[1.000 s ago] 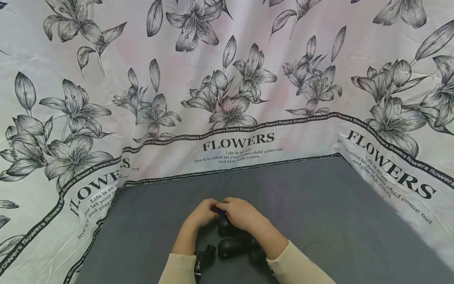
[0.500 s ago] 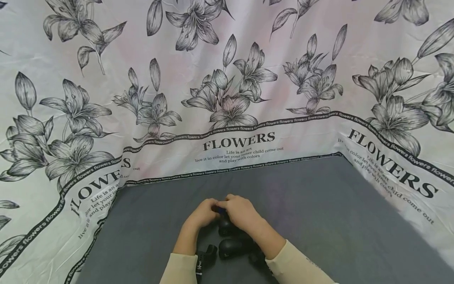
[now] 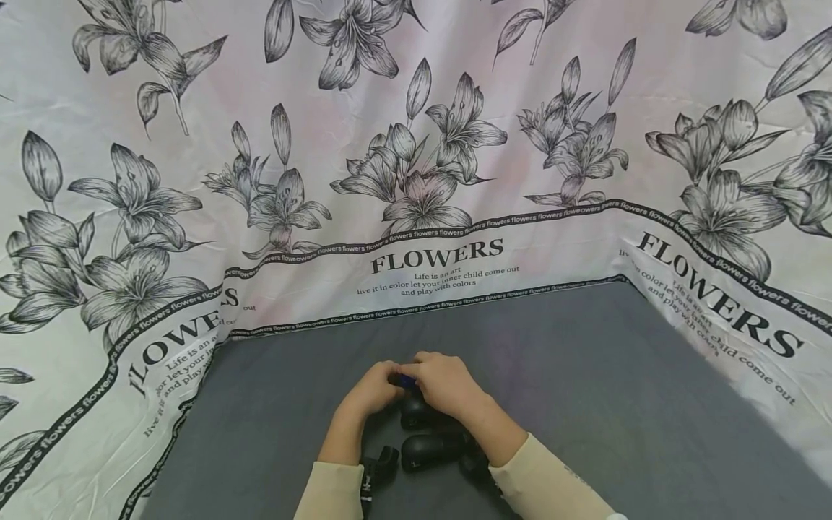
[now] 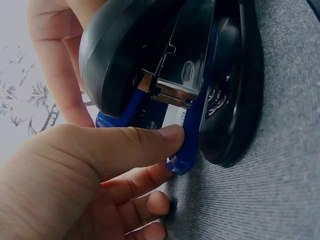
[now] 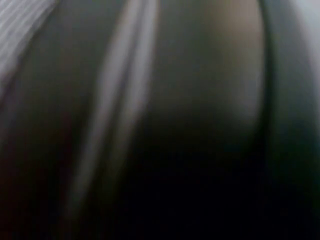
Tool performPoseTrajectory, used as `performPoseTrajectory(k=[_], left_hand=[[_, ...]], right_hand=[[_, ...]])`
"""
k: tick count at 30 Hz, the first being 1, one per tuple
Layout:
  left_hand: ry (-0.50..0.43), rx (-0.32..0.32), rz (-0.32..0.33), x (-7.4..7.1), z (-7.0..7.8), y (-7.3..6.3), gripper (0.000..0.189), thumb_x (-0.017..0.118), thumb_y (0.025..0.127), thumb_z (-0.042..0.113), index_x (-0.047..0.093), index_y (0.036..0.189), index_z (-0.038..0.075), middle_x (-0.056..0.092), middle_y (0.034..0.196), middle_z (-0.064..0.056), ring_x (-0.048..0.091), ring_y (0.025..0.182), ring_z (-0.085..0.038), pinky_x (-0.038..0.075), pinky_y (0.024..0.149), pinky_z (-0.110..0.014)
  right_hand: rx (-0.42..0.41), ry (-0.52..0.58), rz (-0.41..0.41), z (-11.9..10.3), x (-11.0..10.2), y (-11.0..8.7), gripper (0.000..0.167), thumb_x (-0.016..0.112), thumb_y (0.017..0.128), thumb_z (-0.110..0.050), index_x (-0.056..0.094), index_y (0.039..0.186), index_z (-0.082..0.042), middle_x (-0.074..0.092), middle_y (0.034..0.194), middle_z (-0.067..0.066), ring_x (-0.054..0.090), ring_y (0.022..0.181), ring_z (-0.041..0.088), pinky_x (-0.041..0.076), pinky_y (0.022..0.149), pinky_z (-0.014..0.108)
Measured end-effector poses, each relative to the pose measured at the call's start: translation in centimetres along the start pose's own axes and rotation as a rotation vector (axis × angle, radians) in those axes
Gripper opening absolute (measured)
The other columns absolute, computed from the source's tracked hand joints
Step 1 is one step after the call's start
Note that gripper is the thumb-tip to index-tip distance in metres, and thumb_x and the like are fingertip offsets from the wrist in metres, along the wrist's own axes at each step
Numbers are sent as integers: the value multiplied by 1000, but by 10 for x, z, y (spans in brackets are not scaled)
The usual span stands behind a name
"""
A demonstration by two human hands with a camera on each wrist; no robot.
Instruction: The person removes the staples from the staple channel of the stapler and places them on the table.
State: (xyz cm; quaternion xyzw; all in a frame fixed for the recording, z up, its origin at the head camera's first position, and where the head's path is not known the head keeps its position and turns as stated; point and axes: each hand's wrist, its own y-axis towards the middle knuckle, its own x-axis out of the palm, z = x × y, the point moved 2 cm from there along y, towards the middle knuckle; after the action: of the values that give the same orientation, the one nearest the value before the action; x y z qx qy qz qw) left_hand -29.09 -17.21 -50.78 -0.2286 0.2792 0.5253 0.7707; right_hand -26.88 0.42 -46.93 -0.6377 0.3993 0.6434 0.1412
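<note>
Between the two hands is a black and blue stapler (image 4: pixel 190 50), its black cover raised from the metal staple rail. My left hand (image 3: pixel 373 390) pinches the blue part near the stapler's front end, thumb on top and index finger beneath. On the other side, my right hand (image 3: pixel 448 386) holds the stapler, its fingers behind the black cover in the left wrist view. In the head view only a bit of blue (image 3: pixel 406 380) shows between the fingertips. The right wrist view is dark and blurred, with two pale streaks.
A black rounded body (image 4: pixel 230 90) with silver lettering lies on the grey cloth (image 4: pixel 290 150) beside the stapler. Nearer the person is a long black rounded object (image 3: pixel 432 451), its kind unclear. Black wrist gear (image 3: pixel 379 468) sits by the left sleeve. A flower-printed curtain (image 3: pixel 422 180) encloses the back and sides.
Both hands stay in nearly the same place. The right hand has shifted slightly, and more blue shows between the fingertips. The head view has tilted a little.
</note>
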Motion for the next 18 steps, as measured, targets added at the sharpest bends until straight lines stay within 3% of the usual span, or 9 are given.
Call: performPoseTrajectory(k=[6,12,18], left_hand=[[-3,-32,13,1,2,1,31,76,85,-1,74,116,0,66,120,-15,63,106,-31,51,89,-50],[-17,-55,18,3,3,2,31,77,84,-1,74,114,-1,66,120,-16,62,108,-34,51,89,-51],[-29,-53,22,2,3,1,26,78,84,-1,75,110,-1,67,116,-15,62,105,-32,51,87,-50]], right_hand=[[-24,-59,51,0,0,-2,32,76,94,-12,75,125,-19,70,110,2,69,88,18,54,58,32],[-33,-124,81,0,4,-2,35,81,89,-14,76,123,-21,73,107,-3,70,83,16,54,57,32],[-37,-37,89,1,3,-1,36,76,91,-6,77,123,-22,75,110,-4,72,89,18,54,57,32]])
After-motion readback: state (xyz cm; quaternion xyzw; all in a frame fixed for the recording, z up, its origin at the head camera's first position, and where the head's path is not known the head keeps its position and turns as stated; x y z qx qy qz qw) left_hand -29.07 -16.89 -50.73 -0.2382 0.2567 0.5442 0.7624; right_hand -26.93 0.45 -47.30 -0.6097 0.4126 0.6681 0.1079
